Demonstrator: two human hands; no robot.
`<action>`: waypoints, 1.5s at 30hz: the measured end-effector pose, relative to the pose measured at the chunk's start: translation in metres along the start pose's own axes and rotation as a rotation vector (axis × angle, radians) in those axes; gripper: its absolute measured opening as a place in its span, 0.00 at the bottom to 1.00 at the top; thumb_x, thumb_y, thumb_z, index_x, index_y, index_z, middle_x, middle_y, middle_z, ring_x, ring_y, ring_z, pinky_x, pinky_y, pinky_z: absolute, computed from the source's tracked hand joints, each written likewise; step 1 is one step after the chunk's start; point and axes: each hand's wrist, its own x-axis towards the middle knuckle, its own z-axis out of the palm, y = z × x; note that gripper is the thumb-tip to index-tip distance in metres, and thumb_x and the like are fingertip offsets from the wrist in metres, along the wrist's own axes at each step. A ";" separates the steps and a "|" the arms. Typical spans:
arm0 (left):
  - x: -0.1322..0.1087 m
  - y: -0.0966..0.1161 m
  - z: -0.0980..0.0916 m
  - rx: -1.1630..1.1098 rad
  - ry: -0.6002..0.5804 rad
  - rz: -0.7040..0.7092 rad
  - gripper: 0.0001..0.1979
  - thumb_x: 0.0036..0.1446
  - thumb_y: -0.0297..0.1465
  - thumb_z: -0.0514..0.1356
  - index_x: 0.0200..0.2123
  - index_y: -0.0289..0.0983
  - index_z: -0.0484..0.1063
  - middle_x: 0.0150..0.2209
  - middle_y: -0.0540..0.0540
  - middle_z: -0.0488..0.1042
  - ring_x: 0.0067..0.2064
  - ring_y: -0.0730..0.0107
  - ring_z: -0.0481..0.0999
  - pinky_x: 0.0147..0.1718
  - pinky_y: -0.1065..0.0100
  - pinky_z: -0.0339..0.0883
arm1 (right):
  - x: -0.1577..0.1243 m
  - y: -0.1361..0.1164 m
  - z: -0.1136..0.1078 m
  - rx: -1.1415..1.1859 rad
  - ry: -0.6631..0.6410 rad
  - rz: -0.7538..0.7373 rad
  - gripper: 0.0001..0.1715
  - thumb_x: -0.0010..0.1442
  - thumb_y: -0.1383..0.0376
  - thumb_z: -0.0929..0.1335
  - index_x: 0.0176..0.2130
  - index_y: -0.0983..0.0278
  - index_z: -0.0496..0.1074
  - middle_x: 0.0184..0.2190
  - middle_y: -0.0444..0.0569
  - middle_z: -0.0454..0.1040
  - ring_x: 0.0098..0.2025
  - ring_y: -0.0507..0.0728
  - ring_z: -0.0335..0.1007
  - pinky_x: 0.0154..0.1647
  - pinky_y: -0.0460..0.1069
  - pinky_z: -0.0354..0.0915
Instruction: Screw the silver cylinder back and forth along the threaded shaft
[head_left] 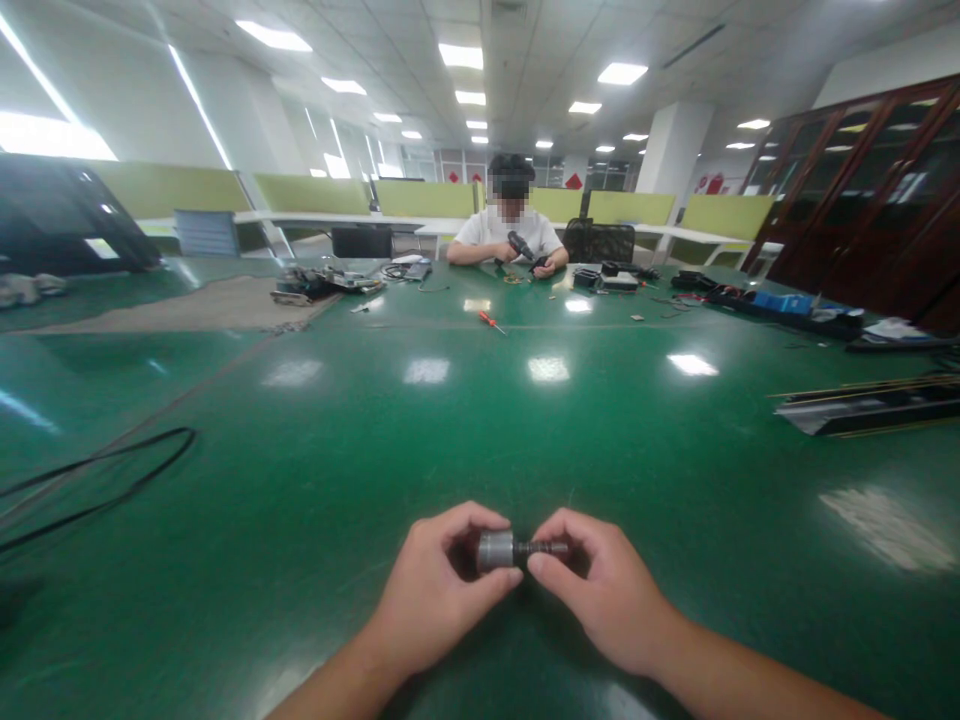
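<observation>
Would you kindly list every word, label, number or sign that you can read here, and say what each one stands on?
No text here can be read.
Metal part, held between the left hand and the right hand: no marking shows.
Red signs on the far wall: too small and blurred to read.
Blue box at the right of the table: no lettering can be made out.
</observation>
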 end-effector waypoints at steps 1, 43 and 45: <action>0.000 0.000 0.000 -0.002 -0.001 -0.001 0.12 0.47 0.32 0.69 0.37 0.36 0.77 0.31 0.48 0.79 0.33 0.63 0.77 0.33 0.68 0.67 | 0.000 0.000 0.000 0.000 -0.002 0.000 0.03 0.59 0.65 0.70 0.33 0.63 0.74 0.26 0.42 0.72 0.30 0.53 0.66 0.33 0.46 0.59; 0.000 0.003 0.000 -0.030 0.014 -0.018 0.12 0.47 0.33 0.69 0.36 0.36 0.77 0.30 0.48 0.78 0.33 0.63 0.76 0.32 0.68 0.67 | 0.001 0.001 -0.001 0.029 0.013 0.013 0.04 0.59 0.65 0.70 0.33 0.63 0.74 0.26 0.42 0.72 0.31 0.53 0.66 0.34 0.46 0.60; 0.000 0.003 -0.001 -0.031 0.010 -0.017 0.12 0.47 0.33 0.69 0.36 0.36 0.76 0.30 0.48 0.78 0.33 0.63 0.76 0.32 0.68 0.67 | 0.000 0.002 -0.001 0.028 0.012 0.010 0.04 0.59 0.65 0.70 0.33 0.63 0.74 0.26 0.42 0.71 0.30 0.53 0.66 0.33 0.46 0.59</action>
